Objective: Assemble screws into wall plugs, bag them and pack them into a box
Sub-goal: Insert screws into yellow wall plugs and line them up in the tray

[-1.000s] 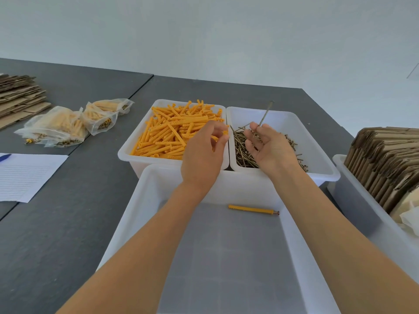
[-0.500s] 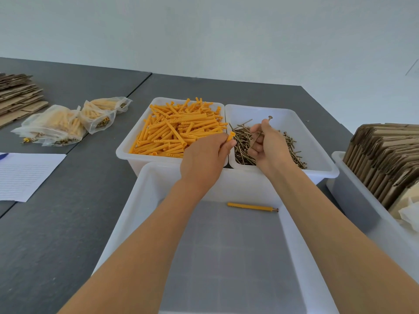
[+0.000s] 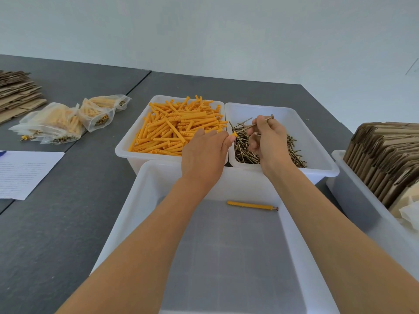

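My left hand (image 3: 204,152) grips an orange wall plug (image 3: 234,134); only its end shows past my fingers. My right hand (image 3: 268,138) pinches a long screw (image 3: 260,122) whose tip meets the plug's end. Both hands hover where two white bins meet: one (image 3: 127,148) heaped with orange wall plugs (image 3: 179,128), the other (image 3: 317,159) holding loose screws (image 3: 244,150). In the large white bin (image 3: 127,223) near me lies one plug with a screw in it (image 3: 252,205).
Clear bags of assembled plugs (image 3: 65,121) lie at the left on the dark grey table (image 3: 56,223). Flattened cardboard (image 3: 15,94) is stacked far left, a lined paper sheet (image 3: 20,173) beside it. A bin of folded cardboard boxes (image 3: 385,155) stands at the right.
My left hand lifted a plug out of the orange heap and moved right. My right hand lowered its screw from upright to slanted, bringing its tip to the plug's end.
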